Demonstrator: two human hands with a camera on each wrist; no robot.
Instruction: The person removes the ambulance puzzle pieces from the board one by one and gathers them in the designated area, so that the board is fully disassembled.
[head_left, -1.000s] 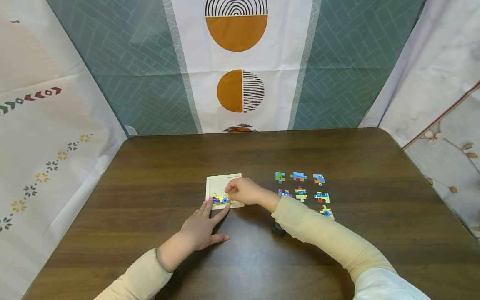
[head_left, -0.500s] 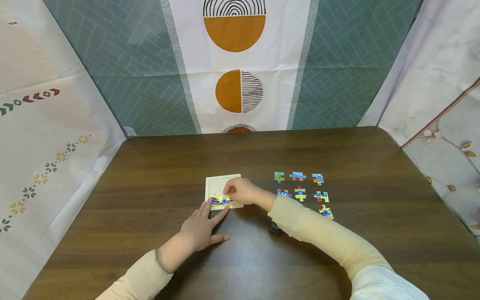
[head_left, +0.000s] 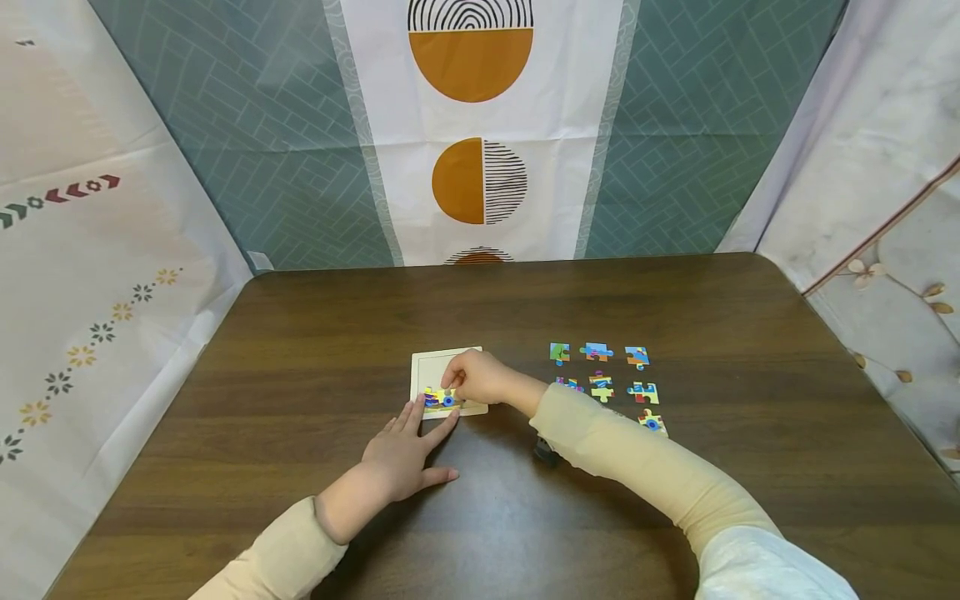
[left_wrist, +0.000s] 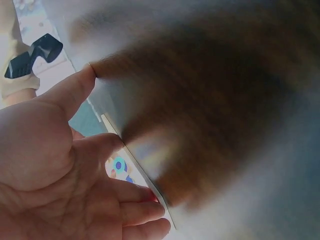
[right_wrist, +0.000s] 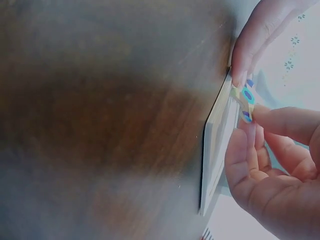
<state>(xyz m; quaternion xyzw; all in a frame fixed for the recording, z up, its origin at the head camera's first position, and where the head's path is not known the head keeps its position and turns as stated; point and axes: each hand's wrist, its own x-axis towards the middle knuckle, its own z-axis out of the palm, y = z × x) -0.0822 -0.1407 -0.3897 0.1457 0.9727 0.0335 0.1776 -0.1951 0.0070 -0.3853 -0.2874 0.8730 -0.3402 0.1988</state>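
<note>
A white square puzzle tray (head_left: 435, 363) lies mid-table. A colourful puzzle piece (head_left: 439, 399) sits in its near-left part. My right hand (head_left: 452, 388) curls over the tray's near edge and pinches that piece; the right wrist view shows the piece (right_wrist: 245, 97) between fingertips (right_wrist: 244, 131) above the tray's edge (right_wrist: 215, 145). My left hand (head_left: 432, 417) lies flat on the table, straight fingers touching the tray's near-left edge. The left wrist view shows the palm (left_wrist: 45, 165), the tray edge (left_wrist: 137, 167) and a bit of the piece (left_wrist: 119, 164).
Several loose puzzle pieces lie in rows right of the tray, from a green one (head_left: 559, 352) to a yellow one (head_left: 652, 422), partly behind my right forearm. The brown table (head_left: 300, 333) ends at patterned cloth walls on three sides.
My right hand has crept slightly left along the tray's near edge with the piece. The left hand has stayed put.
</note>
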